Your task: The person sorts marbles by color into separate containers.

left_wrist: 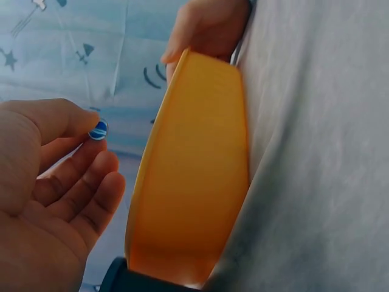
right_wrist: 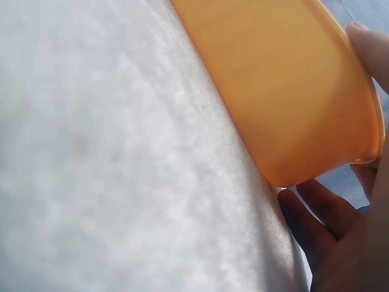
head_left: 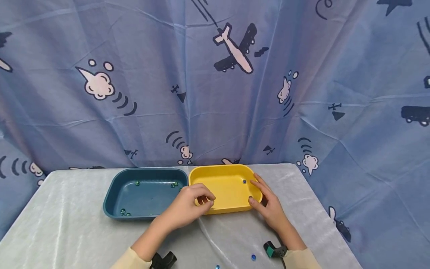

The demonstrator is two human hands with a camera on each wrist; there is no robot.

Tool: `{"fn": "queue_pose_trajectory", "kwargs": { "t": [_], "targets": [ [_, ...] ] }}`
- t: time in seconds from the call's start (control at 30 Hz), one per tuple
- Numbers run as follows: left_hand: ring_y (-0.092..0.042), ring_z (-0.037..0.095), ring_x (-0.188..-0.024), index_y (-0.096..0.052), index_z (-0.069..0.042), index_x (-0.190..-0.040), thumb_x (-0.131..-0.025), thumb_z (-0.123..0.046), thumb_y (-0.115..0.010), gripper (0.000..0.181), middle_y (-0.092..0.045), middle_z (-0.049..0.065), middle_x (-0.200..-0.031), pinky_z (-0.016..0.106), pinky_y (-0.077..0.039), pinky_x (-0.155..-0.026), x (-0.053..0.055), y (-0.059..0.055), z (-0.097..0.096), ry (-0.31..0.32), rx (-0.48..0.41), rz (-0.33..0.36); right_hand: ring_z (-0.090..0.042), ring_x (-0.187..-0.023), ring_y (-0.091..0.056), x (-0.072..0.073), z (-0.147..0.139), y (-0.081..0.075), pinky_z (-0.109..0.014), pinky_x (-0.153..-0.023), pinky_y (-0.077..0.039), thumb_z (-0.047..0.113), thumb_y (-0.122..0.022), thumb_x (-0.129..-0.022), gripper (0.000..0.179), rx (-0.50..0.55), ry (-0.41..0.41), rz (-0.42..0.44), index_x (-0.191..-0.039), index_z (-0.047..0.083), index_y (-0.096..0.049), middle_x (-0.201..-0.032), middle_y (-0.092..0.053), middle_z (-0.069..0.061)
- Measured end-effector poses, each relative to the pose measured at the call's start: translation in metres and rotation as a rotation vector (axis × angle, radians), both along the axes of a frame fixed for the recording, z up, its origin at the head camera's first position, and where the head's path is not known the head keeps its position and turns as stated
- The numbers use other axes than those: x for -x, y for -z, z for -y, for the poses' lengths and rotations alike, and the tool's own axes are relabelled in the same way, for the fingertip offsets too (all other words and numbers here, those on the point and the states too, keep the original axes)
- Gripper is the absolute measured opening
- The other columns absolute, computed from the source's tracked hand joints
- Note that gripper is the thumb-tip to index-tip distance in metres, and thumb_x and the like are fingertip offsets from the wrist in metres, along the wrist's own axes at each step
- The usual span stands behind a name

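My left hand (head_left: 189, 205) pinches a blue marble (left_wrist: 98, 129) between thumb and forefinger, its other fingers loosely bent. It hovers over the near left corner of a yellow tray (head_left: 221, 210); in the head view its fingers hide the marble. At the tray's right end, my right hand (head_left: 270, 209) grips the near corner, thumb at the rim and fingers round the side. The right wrist view shows those fingers (right_wrist: 322, 213) by the tray's lower edge. Another blue marble (head_left: 244, 181) lies inside the yellow tray, near its right side.
A teal tray (head_left: 147, 217) touches the yellow one on the left, with several green marbles (head_left: 137, 183) in it. Two blue marbles lie on the table near me, one (head_left: 253, 257) by the right wrist. A patterned curtain (head_left: 151, 93) hangs behind the table.
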State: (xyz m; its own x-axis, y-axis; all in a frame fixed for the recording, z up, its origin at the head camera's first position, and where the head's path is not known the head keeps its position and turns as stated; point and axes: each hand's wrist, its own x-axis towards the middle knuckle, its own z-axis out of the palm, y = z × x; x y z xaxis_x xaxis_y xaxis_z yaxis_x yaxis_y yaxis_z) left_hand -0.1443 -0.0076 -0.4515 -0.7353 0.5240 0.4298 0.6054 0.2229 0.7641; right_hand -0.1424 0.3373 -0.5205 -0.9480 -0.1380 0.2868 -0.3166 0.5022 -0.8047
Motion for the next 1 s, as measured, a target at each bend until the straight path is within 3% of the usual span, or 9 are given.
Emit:
{"fn": "queue_pose_trajectory", "kwargs": {
  "t": [0.2, 0.63, 1.0],
  "targets": [
    [-0.066, 0.006, -0.085, -0.083, -0.017, -0.102, -0.098, -0.005, -0.080, 0.013, -0.072, -0.011, -0.096, 0.030, -0.064, -0.075, 0.008, 0.003, 0.002, -0.060, 0.001, -0.004, -0.036, -0.164, -0.026, 0.000, 0.000, 0.000, -0.009, -0.119, -0.029, 0.014, -0.076, -0.103, 0.058, 0.006, -0.017, -0.009, -0.158, 0.009, -0.057, -0.179, -0.030, -0.003],
    [-0.065, 0.007, -0.086, -0.082, -0.015, -0.105, -0.098, -0.006, -0.080, 0.012, -0.072, -0.008, -0.099, 0.029, -0.063, -0.074, 0.013, 0.009, 0.003, -0.059, 0.064, 0.029, -0.035, -0.164, -0.026, 0.000, -0.001, 0.000, -0.009, -0.120, -0.029, 0.014, -0.076, -0.103, 0.058, 0.017, -0.028, -0.031, -0.157, 0.007, -0.057, -0.179, -0.030, -0.002],
    [-0.065, 0.007, -0.085, -0.082, -0.013, -0.107, -0.098, -0.005, -0.080, 0.012, -0.072, -0.009, -0.098, 0.028, -0.063, -0.074, 0.011, 0.005, 0.005, -0.063, 0.079, 0.025, -0.035, -0.164, -0.026, 0.000, -0.001, 0.001, -0.009, -0.120, -0.029, 0.014, -0.076, -0.103, 0.058, 0.019, -0.026, -0.022, -0.158, 0.008, -0.057, -0.179, -0.029, -0.002]
  ]
}}
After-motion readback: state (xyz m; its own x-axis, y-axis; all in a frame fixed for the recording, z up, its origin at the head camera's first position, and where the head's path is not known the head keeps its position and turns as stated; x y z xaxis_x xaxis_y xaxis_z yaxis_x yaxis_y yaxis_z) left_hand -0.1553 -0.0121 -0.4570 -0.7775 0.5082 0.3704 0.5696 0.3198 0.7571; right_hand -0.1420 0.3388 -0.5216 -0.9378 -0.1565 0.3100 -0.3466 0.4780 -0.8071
